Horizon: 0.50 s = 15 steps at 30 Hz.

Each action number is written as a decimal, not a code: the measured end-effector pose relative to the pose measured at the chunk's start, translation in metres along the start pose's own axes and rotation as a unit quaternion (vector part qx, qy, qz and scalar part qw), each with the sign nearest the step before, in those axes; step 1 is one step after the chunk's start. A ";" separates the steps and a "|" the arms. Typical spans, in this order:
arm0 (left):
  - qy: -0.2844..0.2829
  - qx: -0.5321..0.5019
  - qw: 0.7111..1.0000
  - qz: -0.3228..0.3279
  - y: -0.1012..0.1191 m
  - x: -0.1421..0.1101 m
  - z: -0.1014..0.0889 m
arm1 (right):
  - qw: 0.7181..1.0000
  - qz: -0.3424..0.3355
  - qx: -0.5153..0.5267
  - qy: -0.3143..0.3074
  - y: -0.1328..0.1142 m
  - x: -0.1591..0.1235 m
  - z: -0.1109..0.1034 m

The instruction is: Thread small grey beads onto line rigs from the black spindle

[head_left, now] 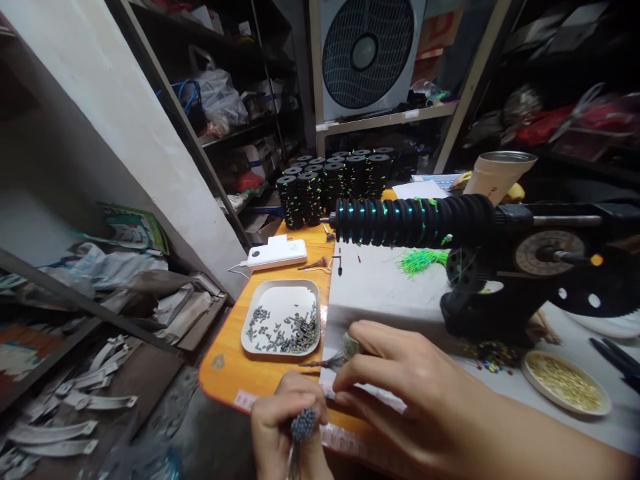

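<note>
My left hand, at the bottom centre, is closed round a bundle of thin wires, whose dark grey tips crowd together and face up. Just to its right, my right hand hangs low over the table's front edge. Its thumb and index fingertip come together; whatever is between them is too small to make out. A small greenish round piece shows among its upper fingers, and I cannot tell whether it is gripped. Left of those fingers lies a dark, thin brush-like bundle.
A white tray of small dark pieces stands left on the table. Behind are a white power bank and black spool stacks. A black winding machine fills the right, beside green strands and a dish of golden bits.
</note>
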<state>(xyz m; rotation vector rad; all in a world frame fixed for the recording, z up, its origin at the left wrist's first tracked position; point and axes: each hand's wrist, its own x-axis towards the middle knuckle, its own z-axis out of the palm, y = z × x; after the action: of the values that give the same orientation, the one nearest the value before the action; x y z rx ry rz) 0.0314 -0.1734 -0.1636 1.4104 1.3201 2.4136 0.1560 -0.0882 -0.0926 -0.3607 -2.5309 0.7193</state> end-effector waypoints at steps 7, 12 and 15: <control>-0.011 0.008 1.000 0.016 0.001 0.000 0.002 | 1.000 -0.010 -0.019 -0.003 -0.005 0.002 -0.005; 0.028 0.008 1.000 0.002 0.001 0.000 0.005 | 1.000 -0.014 -0.012 0.009 -0.004 0.004 -0.005; 0.034 0.009 0.999 0.003 0.000 -0.002 0.007 | 1.000 -0.020 -0.006 0.020 -0.003 0.004 -0.004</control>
<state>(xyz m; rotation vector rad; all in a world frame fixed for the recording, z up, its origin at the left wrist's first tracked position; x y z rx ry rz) 0.0378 -0.1698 -0.1636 1.3491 1.3568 2.4816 0.1542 -0.0872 -0.0868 -0.3230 -2.4978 0.6758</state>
